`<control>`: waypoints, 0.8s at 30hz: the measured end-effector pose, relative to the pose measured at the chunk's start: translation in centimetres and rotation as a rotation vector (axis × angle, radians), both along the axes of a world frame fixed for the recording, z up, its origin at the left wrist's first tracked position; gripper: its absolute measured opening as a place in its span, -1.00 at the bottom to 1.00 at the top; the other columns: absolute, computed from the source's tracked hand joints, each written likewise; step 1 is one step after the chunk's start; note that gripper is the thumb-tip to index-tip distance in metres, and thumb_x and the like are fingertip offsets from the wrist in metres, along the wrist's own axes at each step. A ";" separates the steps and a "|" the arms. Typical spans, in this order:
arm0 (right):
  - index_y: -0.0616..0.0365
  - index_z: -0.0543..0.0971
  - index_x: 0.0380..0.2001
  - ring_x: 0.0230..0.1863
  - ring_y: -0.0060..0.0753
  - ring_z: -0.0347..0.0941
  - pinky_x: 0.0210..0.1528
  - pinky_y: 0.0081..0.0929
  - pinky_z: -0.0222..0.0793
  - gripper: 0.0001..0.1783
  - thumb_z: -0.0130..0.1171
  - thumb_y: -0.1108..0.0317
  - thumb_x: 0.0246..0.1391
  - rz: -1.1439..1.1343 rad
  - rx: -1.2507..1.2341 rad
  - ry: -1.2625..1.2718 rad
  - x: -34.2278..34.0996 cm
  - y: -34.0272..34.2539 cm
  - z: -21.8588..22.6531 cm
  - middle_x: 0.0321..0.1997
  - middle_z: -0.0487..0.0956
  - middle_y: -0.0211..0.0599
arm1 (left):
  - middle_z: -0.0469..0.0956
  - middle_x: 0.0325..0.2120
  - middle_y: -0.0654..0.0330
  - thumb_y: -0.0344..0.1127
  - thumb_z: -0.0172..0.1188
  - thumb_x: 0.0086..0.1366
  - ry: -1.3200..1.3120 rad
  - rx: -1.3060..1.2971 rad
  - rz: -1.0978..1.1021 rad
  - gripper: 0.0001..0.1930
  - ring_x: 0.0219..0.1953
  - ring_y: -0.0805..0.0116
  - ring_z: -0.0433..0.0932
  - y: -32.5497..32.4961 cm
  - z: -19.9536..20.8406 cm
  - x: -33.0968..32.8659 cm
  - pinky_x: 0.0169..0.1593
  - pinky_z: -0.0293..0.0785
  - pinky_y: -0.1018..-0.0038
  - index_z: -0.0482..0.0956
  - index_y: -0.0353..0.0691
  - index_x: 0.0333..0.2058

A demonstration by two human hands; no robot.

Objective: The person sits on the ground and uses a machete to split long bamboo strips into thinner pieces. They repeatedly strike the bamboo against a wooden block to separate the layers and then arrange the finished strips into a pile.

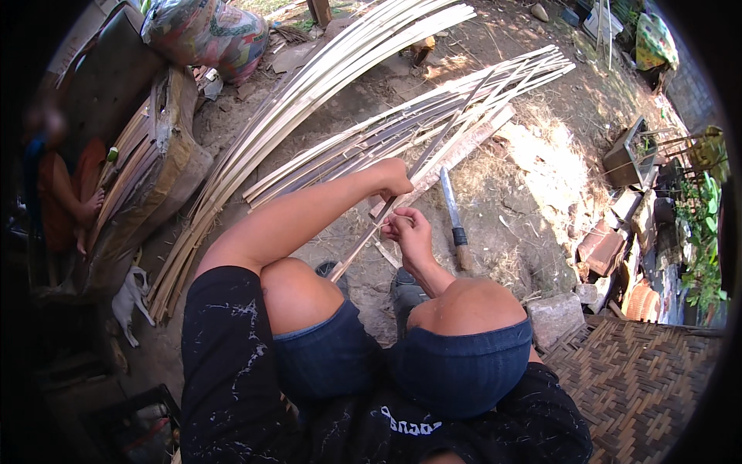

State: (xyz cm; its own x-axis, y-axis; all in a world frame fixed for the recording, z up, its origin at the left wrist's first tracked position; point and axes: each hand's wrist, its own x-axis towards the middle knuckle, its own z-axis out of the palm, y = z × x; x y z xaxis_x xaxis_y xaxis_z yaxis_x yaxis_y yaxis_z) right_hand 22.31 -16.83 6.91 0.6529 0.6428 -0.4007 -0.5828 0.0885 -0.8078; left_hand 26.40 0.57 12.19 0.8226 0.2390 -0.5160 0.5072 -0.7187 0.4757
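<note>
The right hand (410, 232) pinches a wooden strip (358, 251) slanting above the ground (502, 251), its near end beside the left knee (297, 290). Farther along, the left hand (394, 178) curls; hidden fingertips leave its grip uncertain.

Patterned bag (205, 39) upper left; woven mat (630, 387) lower right

Right of the knife (456, 220), passage is offered by open ground (516, 236). Left of it, the way is blocked by the right hand (411, 234); past its tip, by a board (473, 145) and piled strips (525, 81); behind its handle, by the right knee (479, 309).
</note>
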 end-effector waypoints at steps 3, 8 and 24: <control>0.28 0.48 -0.12 -0.40 -0.49 0.57 -0.31 -0.53 0.54 -0.82 0.14 0.48 0.23 0.023 -0.065 -0.102 0.1 0.1 0.4 -0.30 0.63 -0.22 | 0.61 -0.63 -0.08 -0.20 0.18 0.01 -0.009 0.006 0.005 -0.71 -0.51 0.07 0.65 -0.2 -0.6 -0.2 -0.39 0.55 0.25 0.65 -0.36 -0.60; 0.36 0.52 -0.17 -0.42 -0.52 0.54 -0.35 -0.54 0.49 -0.84 0.14 0.52 0.20 0.133 -0.136 -0.346 0.9 -0.2 0.5 -0.29 0.64 -0.20 | 0.62 -0.58 -0.14 -0.27 0.17 -0.02 0.041 0.016 -0.004 -0.76 -0.48 0.01 0.66 -0.2 0.1 -0.1 -0.38 0.54 0.22 0.64 -0.38 -0.59; 0.32 0.61 -0.21 -0.44 -0.63 0.45 -0.37 -0.61 0.39 -0.84 0.25 0.45 0.20 0.154 -0.144 -0.334 0.8 0.0 0.3 -0.39 0.64 -0.36 | 0.61 -0.47 -0.27 -0.31 0.17 -0.04 -0.081 0.059 -0.003 -0.77 -0.35 -0.14 0.64 -0.3 0.8 -1.0 -0.25 0.54 0.13 0.66 -0.39 -0.50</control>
